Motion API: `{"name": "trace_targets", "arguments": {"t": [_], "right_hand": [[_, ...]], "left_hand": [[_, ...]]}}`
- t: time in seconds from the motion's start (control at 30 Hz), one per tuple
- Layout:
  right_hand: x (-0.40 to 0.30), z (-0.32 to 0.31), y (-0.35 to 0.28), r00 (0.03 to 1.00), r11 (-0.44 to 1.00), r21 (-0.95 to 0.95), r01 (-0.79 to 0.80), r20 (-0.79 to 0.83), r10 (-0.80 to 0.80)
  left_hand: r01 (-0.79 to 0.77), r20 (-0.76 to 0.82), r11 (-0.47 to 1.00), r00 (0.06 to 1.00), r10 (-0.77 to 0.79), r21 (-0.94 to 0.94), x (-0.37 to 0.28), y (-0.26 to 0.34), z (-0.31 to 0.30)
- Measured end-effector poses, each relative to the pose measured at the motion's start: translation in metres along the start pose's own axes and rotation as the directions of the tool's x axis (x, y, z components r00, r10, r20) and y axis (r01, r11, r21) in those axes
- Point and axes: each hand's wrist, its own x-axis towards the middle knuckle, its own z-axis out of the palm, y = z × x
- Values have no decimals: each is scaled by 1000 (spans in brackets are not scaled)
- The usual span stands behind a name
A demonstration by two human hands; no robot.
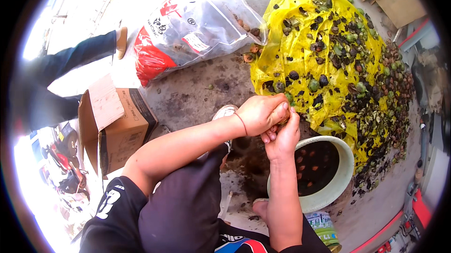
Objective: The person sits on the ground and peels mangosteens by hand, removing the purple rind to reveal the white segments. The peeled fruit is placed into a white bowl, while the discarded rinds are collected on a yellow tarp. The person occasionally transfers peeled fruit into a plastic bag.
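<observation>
My left hand (259, 113) and my right hand (287, 135) are pressed together in front of me. Between their fingers they grip a small brownish-yellow thing, probably a walnut (283, 121), mostly hidden by the fingers. Just beyond the hands lies a yellow plastic sheet (271, 53), strewn with green-husked walnuts (313, 85) and blackened husk pieces. Partly behind my right forearm stands a pale round tub (347, 157). It holds dark liquid with several brown walnuts (315, 168) in it.
A clear plastic bag (211, 16) with walnuts lies open towards the sheet. An open cardboard box (123, 129) stands at left, near another person's leg (88, 52). A printed can (322, 228) is below the tub. Bare walnuts (398, 73) crowd the sheet's right edge.
</observation>
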Motion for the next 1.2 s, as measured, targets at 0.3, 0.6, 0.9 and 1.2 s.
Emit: {"name": "trace_targets", "arguments": {"t": [0.3, 0.6, 0.9, 1.2], "right_hand": [[0, 23, -3, 980, 977, -90, 194, -31, -198], [18, -10, -50, 742, 126, -856, 501, 350, -571], [15, 23, 0, 930, 839, -431, 332, 1, -368], [2, 33, 12, 963, 955, -235, 180, -156, -219]], "left_hand": [[306, 60, 598, 917, -394, -741, 10, 4, -1], [169, -2, 699, 972, -237, -695, 12, -15, -3], [40, -230, 985, 970, -79, -170, 4, -3, 2], [-55, -199, 998, 979, 46, -40, -8, -8, 1]]}}
